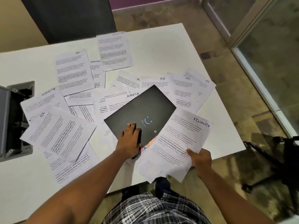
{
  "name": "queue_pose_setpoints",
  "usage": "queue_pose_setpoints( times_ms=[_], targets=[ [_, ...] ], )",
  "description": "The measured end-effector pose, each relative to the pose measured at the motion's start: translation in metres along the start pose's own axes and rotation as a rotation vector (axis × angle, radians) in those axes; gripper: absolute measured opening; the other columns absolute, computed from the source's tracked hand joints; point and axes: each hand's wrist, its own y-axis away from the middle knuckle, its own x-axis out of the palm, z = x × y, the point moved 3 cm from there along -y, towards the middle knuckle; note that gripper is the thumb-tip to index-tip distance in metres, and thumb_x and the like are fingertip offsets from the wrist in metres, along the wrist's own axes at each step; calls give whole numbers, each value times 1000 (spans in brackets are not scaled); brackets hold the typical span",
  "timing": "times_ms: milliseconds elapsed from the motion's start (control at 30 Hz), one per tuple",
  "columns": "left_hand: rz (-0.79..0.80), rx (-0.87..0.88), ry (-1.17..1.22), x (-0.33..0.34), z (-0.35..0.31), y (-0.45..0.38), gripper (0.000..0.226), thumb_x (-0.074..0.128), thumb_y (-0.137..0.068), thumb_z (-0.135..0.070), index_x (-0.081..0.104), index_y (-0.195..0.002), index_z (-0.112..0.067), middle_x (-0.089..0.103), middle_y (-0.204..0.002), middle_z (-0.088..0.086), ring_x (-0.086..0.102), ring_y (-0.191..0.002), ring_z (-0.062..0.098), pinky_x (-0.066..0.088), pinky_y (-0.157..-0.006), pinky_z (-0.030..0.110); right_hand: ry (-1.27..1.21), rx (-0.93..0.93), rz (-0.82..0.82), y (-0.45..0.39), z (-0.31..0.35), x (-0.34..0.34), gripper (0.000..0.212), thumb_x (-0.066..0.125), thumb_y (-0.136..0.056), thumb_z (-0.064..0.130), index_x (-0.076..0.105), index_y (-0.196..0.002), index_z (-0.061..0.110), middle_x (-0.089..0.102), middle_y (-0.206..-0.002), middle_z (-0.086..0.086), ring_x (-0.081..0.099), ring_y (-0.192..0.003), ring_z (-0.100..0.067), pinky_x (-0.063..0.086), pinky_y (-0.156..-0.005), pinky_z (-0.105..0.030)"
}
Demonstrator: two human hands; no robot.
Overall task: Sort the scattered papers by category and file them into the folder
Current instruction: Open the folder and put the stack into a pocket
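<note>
A black folder (142, 109) lies tilted on the white table (161, 49) among scattered printed papers. My left hand (129, 139) is on its near corner, fingers flat on the cover. The thumb is hidden under the raised cover edge, and coloured tabs (148, 143) show beneath it. My right hand (200, 159) grips the near edge of a stack of papers (178, 143) whose top sheet is marked FINANCE. The stack overhangs the table's front edge. Loose sheets marked HR (182, 91), SPORTS (111, 102) and ADMIN (97, 68) lie around the folder.
An open grey cable box (14, 120) is set into the table at the left. A dark chair (69, 18) stands behind the table. A black tripod-like stand (273, 152) sits on the floor at the right. A glass partition (267, 62) runs along the far right.
</note>
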Motion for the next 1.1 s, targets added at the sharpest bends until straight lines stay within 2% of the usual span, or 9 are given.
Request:
queue_pose_setpoints(
  times_ms=[133, 300, 433, 533, 667, 767, 867, 967, 1100],
  targets=[
    [84, -48, -59, 8, -5, -2, 90, 64, -80, -58, 15, -148, -26, -12, -164, 6, -11, -150, 41, 15, -111, 70, -29, 27, -18, 12, -5, -6, 29, 79, -86, 11, 67, -111, 2, 66, -100, -11, 64, -88, -31, 54, -76, -34],
    [99, -46, -70, 7, -10, -3, 89, 67, -80, -52, 15, -148, -26, -10, -164, 9, -8, -148, 46, 18, -109, 73, -66, 40, -47, 20, -10, -11, 29, 77, -87, 8, 68, -112, -4, 68, -100, -14, 62, -86, -29, 51, -72, -31],
    [160, -7, -18, 6, -14, -2, 83, 66, -85, -38, 13, -148, -27, -12, -164, 9, -7, -147, 51, 20, -107, 76, -106, 63, -57, 26, -14, -12, 36, 80, -85, 9, 67, -116, -5, 70, -109, -18, 67, -98, -36, 57, -86, -41],
    [234, 99, 53, 1, -24, 3, 80, 58, -94, -18, 7, -154, -31, -20, -163, 2, -12, -146, 52, 18, -106, 79, -172, 49, -49, 28, -14, -11, 39, 81, -84, 6, 64, -116, -6, 66, -106, -15, 63, -97, -33, 52, -86, -38],
    [269, 184, 83, -14, -32, 13, 99, 55, -85, 11, 7, -153, -42, -24, -162, -8, -10, -148, 48, 17, -108, 78, -249, 92, -24, 28, -18, -7, 43, 86, -79, 10, 66, -116, 3, 71, -111, -12, 68, -101, -34, 55, -97, -51],
    [199, 213, 114, -30, -27, 16, 103, 53, -81, 16, 9, -150, -47, -15, -164, -7, 7, -149, 47, 30, -108, 70, -295, 85, 28, 25, -22, -3, 50, 88, -77, 14, 65, -121, 7, 72, -114, -8, 69, -104, -32, 54, -99, -54],
    [141, 276, 135, -49, -23, 21, 105, 52, -76, 19, 18, -150, -48, 2, -166, 2, 42, -136, 41, 47, -103, 45, -349, 68, 81, 32, -21, -4, 54, 86, -79, 12, 63, -128, 11, 73, -117, -7, 69, -107, -32, 54, -99, -56],
    [105, 301, 150, -65, -17, 23, 98, 46, -76, 17, 24, -152, -41, 15, -164, 4, 42, -137, 34, 40, -108, 39, -352, 55, 86, 45, -15, -7, 48, 80, -84, 5, 62, -128, 6, 72, -117, -11, 68, -107, -35, 53, -100, -55],
    [43, 297, 164, -80, -12, 22, 86, 40, -79, 14, 27, -155, -25, 29, -159, 2, 39, -141, 26, 33, -116, 37, -359, 47, 104, 52, -5, -7, 40, 81, -84, 7, 66, -121, 5, 73, -113, -11, 69, -102, -37, 56, -95, -55]
  ],
)
